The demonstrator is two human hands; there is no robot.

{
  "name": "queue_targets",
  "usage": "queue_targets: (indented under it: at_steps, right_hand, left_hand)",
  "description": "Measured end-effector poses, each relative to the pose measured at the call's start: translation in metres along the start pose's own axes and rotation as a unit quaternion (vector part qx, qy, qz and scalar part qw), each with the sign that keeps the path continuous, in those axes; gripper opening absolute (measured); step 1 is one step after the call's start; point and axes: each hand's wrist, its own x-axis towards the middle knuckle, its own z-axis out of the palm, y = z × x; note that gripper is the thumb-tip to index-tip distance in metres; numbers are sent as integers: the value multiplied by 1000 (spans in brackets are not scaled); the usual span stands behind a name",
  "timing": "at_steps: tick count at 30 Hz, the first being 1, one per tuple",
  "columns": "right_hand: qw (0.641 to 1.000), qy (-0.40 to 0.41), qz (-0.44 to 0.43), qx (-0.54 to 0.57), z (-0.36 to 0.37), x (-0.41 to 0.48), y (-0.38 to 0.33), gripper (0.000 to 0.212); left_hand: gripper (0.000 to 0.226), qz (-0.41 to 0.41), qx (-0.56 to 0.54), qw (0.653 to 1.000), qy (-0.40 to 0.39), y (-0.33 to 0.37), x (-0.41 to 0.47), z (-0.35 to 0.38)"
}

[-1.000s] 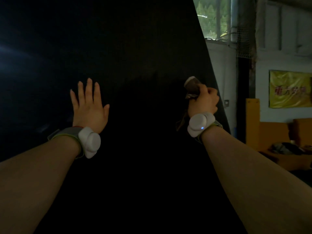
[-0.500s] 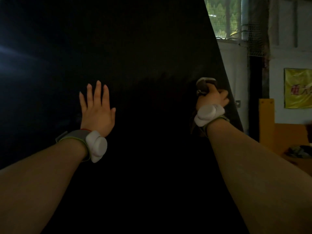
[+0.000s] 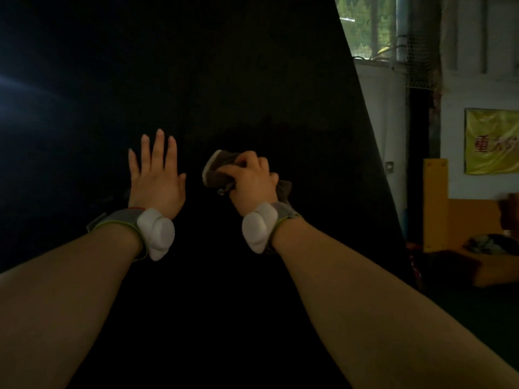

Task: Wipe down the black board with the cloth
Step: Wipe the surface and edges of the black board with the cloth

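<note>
A: Where is the cloth (image 3: pixel 216 171) at this point?

B: Bunched in the right hand (image 3: pixel 251 182) and pressed to the black board (image 3: pixel 252 66), near the middle of the part in view. The right fingers (image 3: pixel 247 161) are curled tight round it. A brown wad with a paler edge sticks out on the left of the fist and a corner pokes out on the right.

A: And the left hand (image 3: pixel 156 183)?

B: Flat on the board just beside the cloth, with its fingers (image 3: pixel 160 144) straight, slightly spread and holding nothing. I'd judge it is bracing the board.

A: How would you wipe from here?

B: Loosen the fist a little so more cloth meets the surface, since a tight wad only cleans a narrow strip. Then work in long strokes, each overlapping the one before, with even pressure. The 2 hands are close together, so the left one should shift before the cloth reaches it, or the patch under the palm gets missed.

A: How does the board look?

B: Large, flat and matt black, filling most of the view, with its right edge running at a slant past a window (image 3: pixel 365 23) and a yellow banner (image 3: pixel 491 141). There is a pale glare at the far left. It is too dark to see dust, streaks or which parts are already clean, so I can't say how far along the job is.
</note>
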Motion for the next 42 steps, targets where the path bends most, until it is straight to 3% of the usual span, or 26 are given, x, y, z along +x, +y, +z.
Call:
queue_targets:
  at_steps: [2, 4, 6, 10, 14, 20, 31, 36, 42]
  right_hand:
    - [999, 9, -9, 38, -15, -4, 14, 43]
    - [992, 102, 47, 65, -31, -12, 30, 49]
    - [964, 212, 151, 60, -47, -22, 51, 50]
    - [888, 330, 300, 109, -81, -44, 97, 32]
    - [876, 276, 392, 62, -83, -61, 127, 38]
    - [866, 242, 432, 76, -70, -47, 116, 35]
    - [944, 160, 283, 55, -15, -15, 43, 37]
    - [991, 52, 113, 44, 33, -20, -13, 35]
    - [996, -87, 11, -26, 48, -38, -30, 32]
  left_hand:
    - [74, -2, 3, 1000, 0, -1, 0, 2]
    - [74, -8, 4, 1000, 5, 0, 0, 4]
    - [72, -21, -2, 1000, 3, 1, 1, 5]
    - [73, -33, -1, 999, -1, 4, 1, 6]
    - [74, -35, -2, 999, -6, 5, 1, 3]
    - [77, -34, 9, 999, -28, 5, 1, 3]
    - [73, 1, -4, 998, -58, -4, 3, -4]
    - [69, 36, 11, 996, -83, -8, -20, -18]
    - [70, 53, 23, 989, -137, -23, -68, -19]
